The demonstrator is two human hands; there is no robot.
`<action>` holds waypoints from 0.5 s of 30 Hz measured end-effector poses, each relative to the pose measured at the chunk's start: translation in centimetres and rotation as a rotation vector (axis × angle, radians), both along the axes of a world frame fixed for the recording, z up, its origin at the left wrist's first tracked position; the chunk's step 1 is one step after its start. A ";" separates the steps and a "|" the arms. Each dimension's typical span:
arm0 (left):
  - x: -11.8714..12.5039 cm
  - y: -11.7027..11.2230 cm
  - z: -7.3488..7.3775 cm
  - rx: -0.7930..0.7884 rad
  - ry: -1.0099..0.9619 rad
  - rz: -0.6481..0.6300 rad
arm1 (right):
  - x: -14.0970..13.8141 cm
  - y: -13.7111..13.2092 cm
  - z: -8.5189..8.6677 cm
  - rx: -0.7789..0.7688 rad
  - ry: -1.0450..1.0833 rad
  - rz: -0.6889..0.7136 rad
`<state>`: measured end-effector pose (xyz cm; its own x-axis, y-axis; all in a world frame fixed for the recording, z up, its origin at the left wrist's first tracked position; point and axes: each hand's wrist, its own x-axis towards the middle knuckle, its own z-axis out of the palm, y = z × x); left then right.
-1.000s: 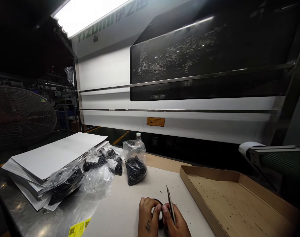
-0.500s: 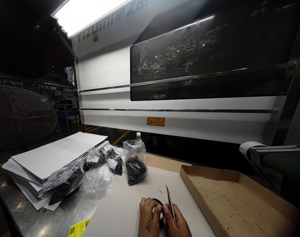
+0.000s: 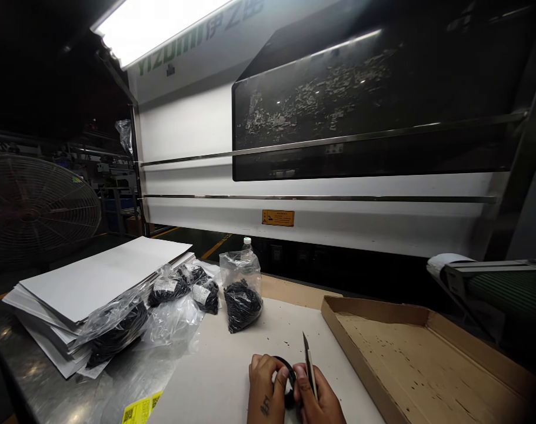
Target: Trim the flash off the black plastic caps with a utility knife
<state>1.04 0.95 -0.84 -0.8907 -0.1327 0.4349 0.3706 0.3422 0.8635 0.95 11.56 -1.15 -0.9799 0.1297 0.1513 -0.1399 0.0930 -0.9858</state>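
My left hand [image 3: 265,388] and my right hand [image 3: 318,397] meet at the bottom edge of the head view, over a white sheet [image 3: 223,365] on the table. Both pinch a small black ring-shaped part [image 3: 288,372] between their fingertips. My right hand also grips a thin knife [image 3: 309,362], its pointed blade sticking up and away from me. Small black specks lie on the sheet just beyond the part.
A shallow cardboard tray [image 3: 426,359] lies to the right. Clear bags of black parts [image 3: 241,297] and a bottle stand behind the hands. A stack of white boards [image 3: 91,282] sits left, a fan [image 3: 33,206] beyond it. A large white machine [image 3: 338,147] fills the back.
My right hand and the knife have shifted slightly to the right and the blade tilted. My left fingers have turned the black part a little. Everything else is still.
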 end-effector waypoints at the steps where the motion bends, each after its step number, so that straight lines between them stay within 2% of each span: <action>1: 0.0 0.0 0.0 -0.001 0.012 -0.004 | 0.0 0.0 0.0 0.014 0.008 -0.002; 5: -0.1 0.0 0.0 0.003 0.023 -0.016 | 0.0 -0.1 0.2 0.052 0.040 -0.031; 15: 0.3 -0.1 0.6 -0.001 0.042 -0.027 | -0.2 0.1 -0.2 0.015 0.018 -0.007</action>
<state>1.37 0.83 -0.25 -0.8750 -0.1088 0.4718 0.4153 0.3323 0.8468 0.80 11.68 -1.36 -0.9761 0.1344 0.1706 -0.1566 0.1088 -0.9816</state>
